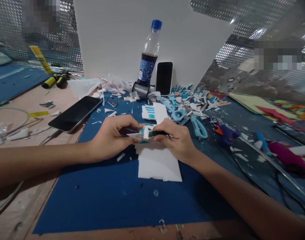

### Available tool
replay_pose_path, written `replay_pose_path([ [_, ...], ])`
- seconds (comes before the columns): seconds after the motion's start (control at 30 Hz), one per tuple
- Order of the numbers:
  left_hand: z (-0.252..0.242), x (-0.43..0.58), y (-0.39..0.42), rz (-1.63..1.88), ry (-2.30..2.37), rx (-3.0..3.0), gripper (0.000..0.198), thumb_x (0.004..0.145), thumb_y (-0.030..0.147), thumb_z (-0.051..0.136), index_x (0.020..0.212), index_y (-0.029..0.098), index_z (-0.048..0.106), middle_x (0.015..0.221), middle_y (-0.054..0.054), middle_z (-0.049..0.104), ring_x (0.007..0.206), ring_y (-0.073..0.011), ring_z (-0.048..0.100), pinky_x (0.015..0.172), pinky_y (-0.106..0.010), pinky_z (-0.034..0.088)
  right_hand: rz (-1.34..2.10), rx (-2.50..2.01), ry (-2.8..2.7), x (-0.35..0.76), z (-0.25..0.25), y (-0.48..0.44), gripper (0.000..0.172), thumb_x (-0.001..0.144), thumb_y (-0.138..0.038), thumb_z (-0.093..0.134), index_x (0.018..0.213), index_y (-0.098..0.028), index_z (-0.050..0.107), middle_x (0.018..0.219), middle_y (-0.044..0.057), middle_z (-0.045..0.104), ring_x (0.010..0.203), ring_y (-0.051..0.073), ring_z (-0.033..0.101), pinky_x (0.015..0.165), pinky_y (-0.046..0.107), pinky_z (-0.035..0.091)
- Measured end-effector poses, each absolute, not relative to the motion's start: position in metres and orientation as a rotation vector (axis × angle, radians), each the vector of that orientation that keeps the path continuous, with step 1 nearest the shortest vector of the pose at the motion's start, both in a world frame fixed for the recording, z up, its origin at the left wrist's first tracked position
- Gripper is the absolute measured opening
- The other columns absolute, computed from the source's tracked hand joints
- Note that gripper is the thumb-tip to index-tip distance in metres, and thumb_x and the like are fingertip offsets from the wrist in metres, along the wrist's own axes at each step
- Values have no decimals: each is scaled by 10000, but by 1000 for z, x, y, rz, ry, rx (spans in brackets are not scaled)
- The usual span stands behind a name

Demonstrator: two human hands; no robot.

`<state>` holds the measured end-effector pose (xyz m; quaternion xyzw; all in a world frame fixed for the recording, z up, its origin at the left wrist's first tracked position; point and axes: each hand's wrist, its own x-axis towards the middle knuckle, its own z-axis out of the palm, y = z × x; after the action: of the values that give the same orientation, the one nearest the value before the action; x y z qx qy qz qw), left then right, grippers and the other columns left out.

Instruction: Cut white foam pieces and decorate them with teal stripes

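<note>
My left hand and my right hand meet over the blue mat. Between their fingertips is a small white and teal craft piece, with a thin flat flap pointing left. Both hands are closed on it, fingers above and thumbs toward me. A dark green bit shows at my right fingers; I cannot make out what it is. Below lies a white sheet with a ragged edge, partly hidden by my hands. Just beyond is a white piece with blue stripes.
Behind stand a cola bottle and an upright phone against a white board. Another phone lies left. Light-blue scissors, scattered white scraps and a glue gun lie right. A yellow glue tube leans far left.
</note>
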<state>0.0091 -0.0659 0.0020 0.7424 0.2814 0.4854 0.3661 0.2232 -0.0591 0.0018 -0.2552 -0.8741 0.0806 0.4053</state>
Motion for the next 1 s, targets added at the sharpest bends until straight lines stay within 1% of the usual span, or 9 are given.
replay_pose_path([
  [0.1,3,9,-67,1258,728,1897,127,677,54,676,753,142,623,771,-23,658,736,-124,653,669,-198,577,192,-637,-2195,224,2,-59,284,922,-420,497,832,-176,613,652,11,579,596,127,484,537,252,364],
  [0.23,2,8,-67,1292,765,1878,134,672,82,692,769,153,633,796,-38,690,747,-152,666,607,-208,580,184,-622,-2184,225,1,-59,241,924,-387,510,861,-175,604,685,16,588,608,124,482,547,251,371],
  [0.3,2,8,-68,1316,774,1854,136,668,86,693,763,157,627,808,-40,692,764,-158,671,617,-214,589,174,-612,-2182,226,1,-58,235,929,-382,504,869,-176,601,690,16,587,607,123,478,546,249,372],
  [0.4,3,8,-68,1325,766,1837,145,661,69,691,746,163,619,791,-29,671,781,-147,670,673,-213,601,144,-611,-2182,226,1,-57,232,933,-374,501,860,-177,600,673,13,579,604,123,475,541,248,368],
  [0.5,4,9,-68,1310,744,1845,135,662,75,696,717,168,615,748,-11,625,770,-138,660,697,-218,601,135,-616,-2186,227,1,-57,224,930,-365,511,855,-176,604,664,15,575,604,126,478,534,249,364],
  [0.7,5,11,-68,1272,771,1862,119,654,93,711,689,154,616,705,-6,616,708,-122,635,619,-185,571,150,-641,-2184,226,-1,-59,258,939,-395,484,847,-182,597,664,12,579,607,126,480,536,253,358],
  [0.83,4,11,-67,1286,770,1873,134,638,101,726,676,159,612,681,-4,619,677,-128,623,609,-209,571,159,-674,-2196,225,0,-60,294,943,-422,459,827,-189,595,659,15,578,607,131,482,536,259,355],
  [1.0,3,10,-67,1286,755,1899,126,647,106,737,681,157,628,681,-11,633,675,-126,625,613,-206,564,167,-673,-2190,224,0,-60,298,940,-419,468,819,-183,605,652,19,578,612,137,486,552,264,368],
])
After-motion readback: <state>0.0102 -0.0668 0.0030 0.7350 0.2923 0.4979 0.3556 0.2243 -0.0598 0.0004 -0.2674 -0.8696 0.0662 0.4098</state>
